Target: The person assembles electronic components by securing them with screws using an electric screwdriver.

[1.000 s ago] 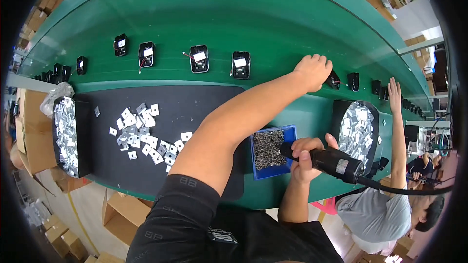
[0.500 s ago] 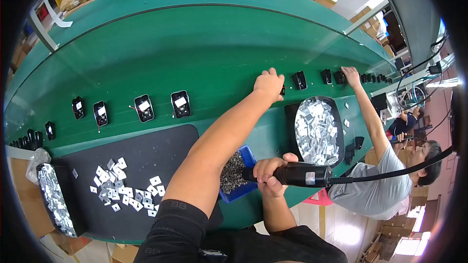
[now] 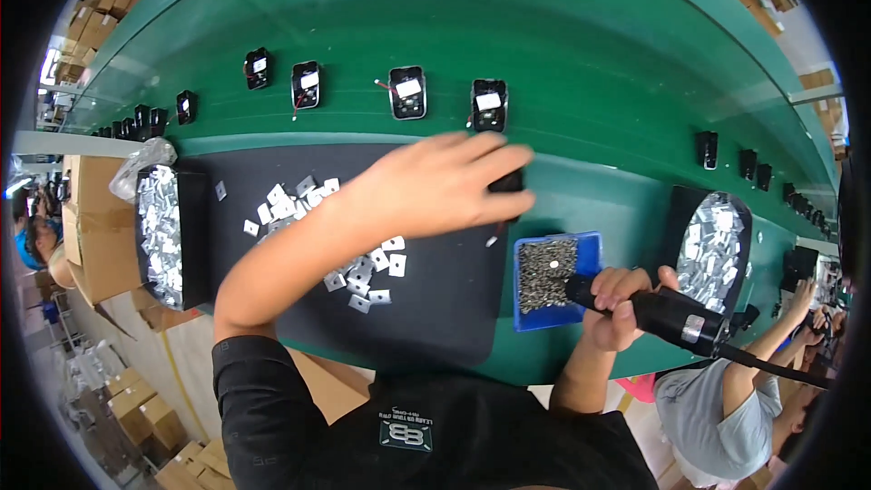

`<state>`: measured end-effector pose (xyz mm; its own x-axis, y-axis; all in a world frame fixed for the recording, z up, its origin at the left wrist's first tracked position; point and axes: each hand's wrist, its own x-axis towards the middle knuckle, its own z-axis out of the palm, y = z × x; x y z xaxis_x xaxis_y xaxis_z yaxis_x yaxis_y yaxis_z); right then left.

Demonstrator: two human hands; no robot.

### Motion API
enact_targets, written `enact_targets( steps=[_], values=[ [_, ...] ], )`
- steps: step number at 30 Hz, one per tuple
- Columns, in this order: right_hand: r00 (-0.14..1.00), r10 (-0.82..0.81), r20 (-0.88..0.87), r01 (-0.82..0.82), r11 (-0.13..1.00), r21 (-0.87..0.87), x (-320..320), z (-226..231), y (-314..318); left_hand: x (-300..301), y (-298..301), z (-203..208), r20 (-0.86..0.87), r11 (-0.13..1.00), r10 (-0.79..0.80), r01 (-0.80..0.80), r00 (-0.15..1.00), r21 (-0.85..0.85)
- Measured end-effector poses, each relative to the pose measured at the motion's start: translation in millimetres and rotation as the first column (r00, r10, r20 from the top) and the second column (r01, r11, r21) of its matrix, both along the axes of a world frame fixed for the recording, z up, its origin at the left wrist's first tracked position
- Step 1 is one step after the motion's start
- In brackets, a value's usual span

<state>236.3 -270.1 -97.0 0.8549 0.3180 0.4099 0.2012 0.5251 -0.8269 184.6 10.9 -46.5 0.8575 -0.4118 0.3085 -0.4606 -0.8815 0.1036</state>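
My left hand [image 3: 445,183] is closed on a black plastic housing [image 3: 508,183], gripped between thumb and fingers over the right side of the black mat [image 3: 435,308]. A small white plug [image 3: 491,241] dangles below it; the hand hides much of the housing. My right hand [image 3: 617,308] wraps round a black electric screwdriver [image 3: 676,319], held nearly level with its cable trailing right. Its front end is over the blue tray [image 3: 596,249], which is full of small screws [image 3: 547,277]. Square silvery plates [image 3: 360,274] lie scattered on the mat, partly covered by my left forearm.
Open housings with white labels [image 3: 407,93] stand along the green surface [image 3: 581,63] beyond the mat. Black bins of silvery plates stand left [image 3: 161,236] and right [image 3: 712,249]. At far right a co-worker in a grey shirt [image 3: 717,417] works beside the bench.
My left hand has come back from the far right with the black housing, to above the mat. The view has swung left. My right hand still holds the screwdriver at the screw tray.
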Motion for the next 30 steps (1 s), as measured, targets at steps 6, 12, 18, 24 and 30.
enact_targets(
  steps=[6,12,18,24,30],
  values=[
    [0.999,0.031,0.018,-0.03,0.999,-0.02,0.1,-2.9,-7.0,-68.0,-3.5,-28.9,-0.267,0.995,0.017,-0.042,0.964,-0.087],
    [0.992,0.128,-0.003,-0.127,0.986,0.112,1.5,2.6,-16.3,-89.8,-5.8,-15.6,-0.32,0.923,0.275,-0.342,0.907,-0.178],
    [0.995,0.071,-0.066,-0.065,0.993,0.094,0.8,0.5,-15.2,-129.6,-3.7,-33.1,-0.47,0.735,0.491,-0.639,0.733,-0.229],
    [0.992,0.119,-0.031,-0.116,0.99,0.074,2.5,1.6,-15.7,-126.1,-3.1,-31.2,-0.46,0.771,0.462,-0.6,0.759,-0.215],
    [0.993,0.109,-0.039,-0.105,0.991,0.081,2.6,2.5,-16.7,-124.7,-7.0,-51.2,-0.309,0.806,0.496,-0.562,0.812,-0.184]
  ],
)
